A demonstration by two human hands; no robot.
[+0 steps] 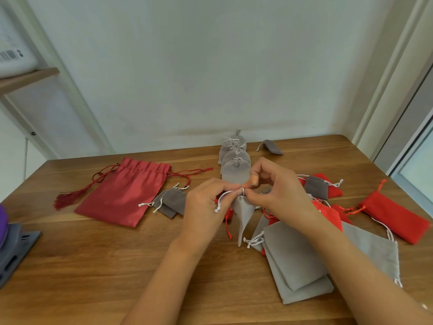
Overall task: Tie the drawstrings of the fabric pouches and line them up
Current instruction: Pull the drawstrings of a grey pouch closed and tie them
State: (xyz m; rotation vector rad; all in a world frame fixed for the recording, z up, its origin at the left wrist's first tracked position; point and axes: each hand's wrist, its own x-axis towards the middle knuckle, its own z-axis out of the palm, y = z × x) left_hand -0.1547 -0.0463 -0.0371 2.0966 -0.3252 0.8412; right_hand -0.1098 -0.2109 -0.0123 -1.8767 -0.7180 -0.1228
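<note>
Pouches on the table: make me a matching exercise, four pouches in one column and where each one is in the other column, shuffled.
1. big dark red tasselled pouch
2. light grey pouch
3. row of tied grey pouches
4. lone dark grey pouch

A. at the far edge of the table, right of the row
B. flat on the left side of the table
C. held between left hand and right hand
D. in a line from the hands toward the wall

Pairs: 1-B, 2-C, 3-D, 4-A.

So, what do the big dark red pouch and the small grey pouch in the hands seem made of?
Big dark red gathered pouch: probably satin-like cloth, with a soft sheen and fine creases. Small light grey pouch: likely velvet or suede-like fabric, matte, no shine.
</note>
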